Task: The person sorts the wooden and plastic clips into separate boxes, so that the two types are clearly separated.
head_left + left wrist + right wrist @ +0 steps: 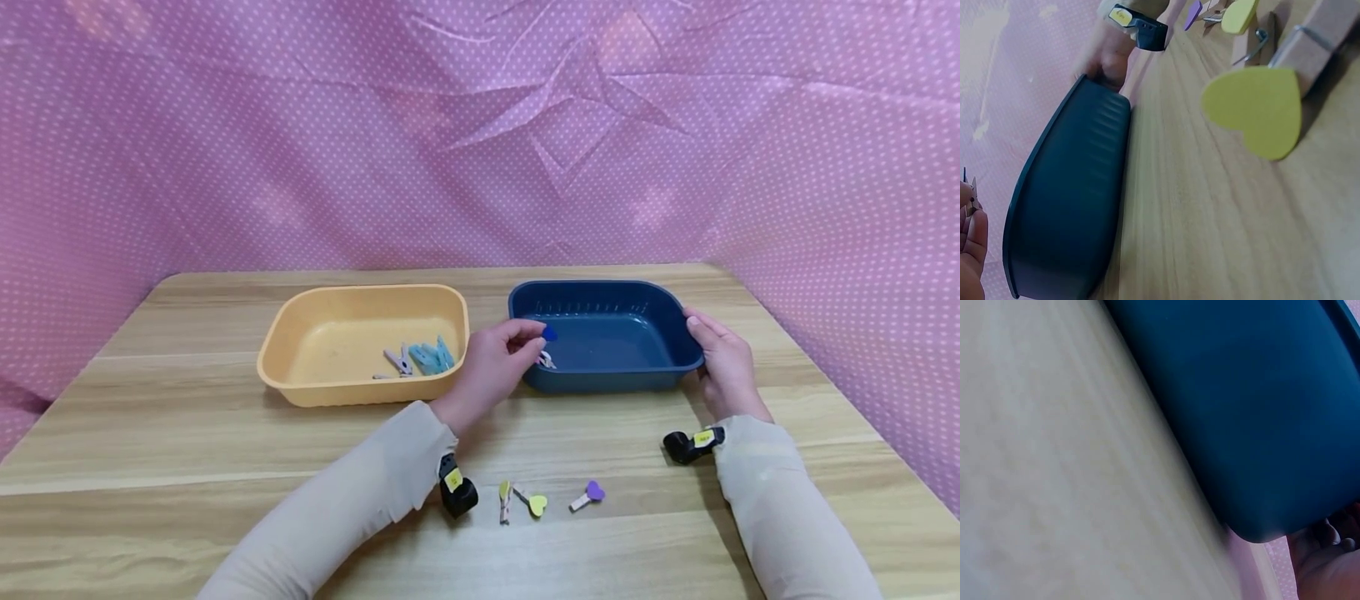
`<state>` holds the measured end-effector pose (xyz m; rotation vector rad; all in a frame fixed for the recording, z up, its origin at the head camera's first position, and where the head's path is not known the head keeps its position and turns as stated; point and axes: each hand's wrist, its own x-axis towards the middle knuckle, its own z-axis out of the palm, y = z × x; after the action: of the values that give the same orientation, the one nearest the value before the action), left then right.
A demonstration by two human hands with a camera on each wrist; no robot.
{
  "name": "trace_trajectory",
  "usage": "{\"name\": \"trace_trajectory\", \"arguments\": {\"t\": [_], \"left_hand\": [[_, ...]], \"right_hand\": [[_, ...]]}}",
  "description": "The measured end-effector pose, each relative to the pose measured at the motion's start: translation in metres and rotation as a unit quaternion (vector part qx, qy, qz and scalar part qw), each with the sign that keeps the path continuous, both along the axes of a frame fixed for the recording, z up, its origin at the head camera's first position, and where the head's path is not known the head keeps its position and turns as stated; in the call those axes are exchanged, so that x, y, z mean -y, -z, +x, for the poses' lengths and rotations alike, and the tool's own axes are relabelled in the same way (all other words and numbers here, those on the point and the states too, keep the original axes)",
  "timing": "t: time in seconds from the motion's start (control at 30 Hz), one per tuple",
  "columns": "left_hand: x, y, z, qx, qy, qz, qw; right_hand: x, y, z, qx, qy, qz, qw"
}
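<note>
My left hand (495, 360) pinches a small wooden clothespin with a blue heart (550, 333) at the left end of the dark blue basin (600, 382). The left wrist view catches this hand's fingers (977, 234) on the clothespin at its left edge. A pale piece (546, 360) shows just below the heart; whether it belongs to the same clothespin, I cannot tell. On the basin's right end, my right hand (726, 367) grips the rim, thumb on top. The right wrist view shows part of that hand (1329, 565) under the basin's corner, most of it hidden.
A yellow basin (300, 395) to the left contains several blue clothespins (431, 357) and a greyish one (400, 361). Near the front lie two clothespins with yellow hearts (537, 505), (505, 493) and one with a purple heart (595, 492). A pink dotted cloth (480, 167) surrounds the wooden table.
</note>
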<state>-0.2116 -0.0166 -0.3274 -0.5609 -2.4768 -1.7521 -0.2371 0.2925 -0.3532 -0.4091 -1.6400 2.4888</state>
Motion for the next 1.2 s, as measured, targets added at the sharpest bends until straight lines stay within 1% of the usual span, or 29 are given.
{"name": "trace_trajectory", "arguments": {"t": [0.13, 0.3, 0.43, 0.57, 0.8, 1.03, 1.2], "left_hand": [[-0.0015, 0.0014, -0.003, -0.002, -0.002, -0.006, 1.0], [-0.0026, 0.0031, -0.0054, 0.022, -0.008, -0.014, 0.9996], [-0.0031, 0.0045, -0.0071, 0.034, -0.011, -0.014, 0.9993], [-0.0032, 0.0046, -0.0077, 0.038, -0.014, -0.014, 0.9991], [-0.0018, 0.006, -0.008, 0.036, -0.01, -0.014, 0.9992], [0.0006, 0.0062, -0.0066, 0.035, -0.005, -0.005, 0.9994], [0.0011, 0.0061, -0.0051, 0.035, -0.002, -0.004, 0.9994]], "right_hand": [[-0.0001, 0.0008, -0.0012, 0.0, 0.001, -0.002, 1.0], [0.0002, 0.0013, -0.0021, 0.001, 0.001, -0.007, 1.0], [0.0004, 0.0011, -0.0018, 0.005, 0.002, 0.002, 1.0], [-0.0001, 0.0006, -0.0013, 0.009, 0.004, 0.01, 1.0], [-0.0005, 0.0011, -0.0006, 0.001, 0.001, 0.003, 1.0], [-0.0006, 0.0011, -0.0006, 0.01, 0.004, 0.015, 1.0], [-0.0009, 0.0019, -0.0004, 0.004, 0.003, 0.012, 1.0]]}}
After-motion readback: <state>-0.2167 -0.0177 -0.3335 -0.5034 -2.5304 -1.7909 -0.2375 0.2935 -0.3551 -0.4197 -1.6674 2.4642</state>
